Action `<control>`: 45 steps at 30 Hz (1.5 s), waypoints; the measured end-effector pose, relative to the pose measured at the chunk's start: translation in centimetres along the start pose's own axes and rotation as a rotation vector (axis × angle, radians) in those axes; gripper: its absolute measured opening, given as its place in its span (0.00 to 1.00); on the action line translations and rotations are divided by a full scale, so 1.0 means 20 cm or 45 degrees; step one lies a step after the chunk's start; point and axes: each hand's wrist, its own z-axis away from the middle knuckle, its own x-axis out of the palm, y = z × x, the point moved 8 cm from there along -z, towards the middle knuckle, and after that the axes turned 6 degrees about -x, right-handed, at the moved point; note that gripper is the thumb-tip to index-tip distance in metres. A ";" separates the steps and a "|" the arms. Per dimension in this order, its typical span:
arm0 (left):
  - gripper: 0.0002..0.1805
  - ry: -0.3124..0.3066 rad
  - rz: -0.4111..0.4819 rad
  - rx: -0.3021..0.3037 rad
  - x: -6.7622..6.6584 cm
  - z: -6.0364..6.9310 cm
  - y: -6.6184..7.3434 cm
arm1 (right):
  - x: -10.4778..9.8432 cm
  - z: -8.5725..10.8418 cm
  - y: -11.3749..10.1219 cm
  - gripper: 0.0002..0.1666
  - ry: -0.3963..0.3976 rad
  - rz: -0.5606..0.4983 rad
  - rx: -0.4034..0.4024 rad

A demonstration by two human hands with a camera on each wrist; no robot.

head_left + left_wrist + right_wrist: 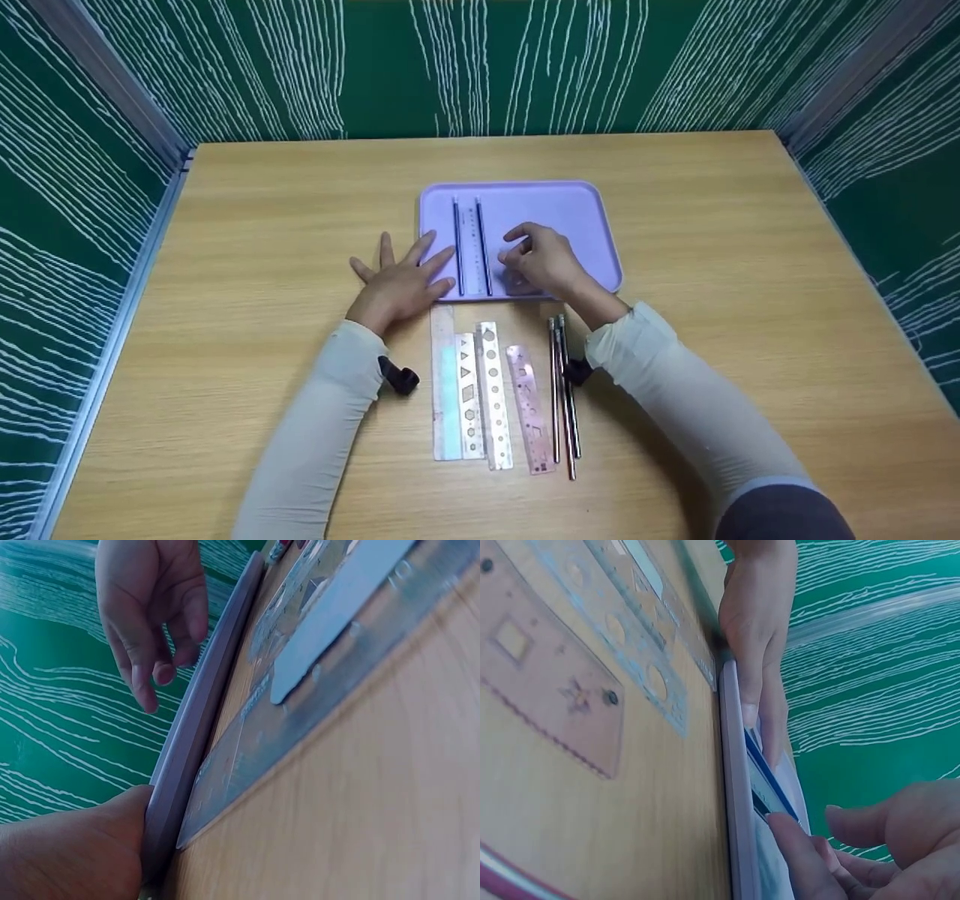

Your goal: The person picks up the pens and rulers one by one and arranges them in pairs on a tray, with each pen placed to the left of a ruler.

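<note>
In the head view a purple tray (540, 217) holds two dark pencils (484, 247) standing lengthwise, with a clear ruler (470, 247) between them. My left hand (401, 285) lies with fingers spread over the tray's left front edge, its fingertips near the left pencil. Above the tray, right of the pencils, my right hand (546, 262) hangs with bent, parted fingers and nothing seen between them. The right wrist view shows the right hand's fingers (802, 862) beside the pencils; whether they touch cannot be told. My left hand (761, 637) also shows there, at the tray's edge.
In front of the tray lie several rulers: a clear and blue one (450, 405), stencil rulers (495, 397) with cut-out shapes and a pink one (531, 412). Several pencils (556, 397) lie right of them, beside the right sleeve. Green walls with white lines surround the wooden table (300, 187).
</note>
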 end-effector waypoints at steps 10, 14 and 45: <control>0.34 0.009 -0.007 0.022 0.00 0.00 0.01 | 0.01 0.13 0.02 0.25 -0.084 -0.183 0.062; 0.34 0.023 -0.007 0.035 -0.01 0.00 0.01 | 0.01 0.19 0.03 0.26 -0.107 -0.235 0.053; 0.34 0.009 -0.001 0.015 0.00 0.00 0.01 | 0.08 0.55 0.14 0.32 -0.269 -0.289 0.074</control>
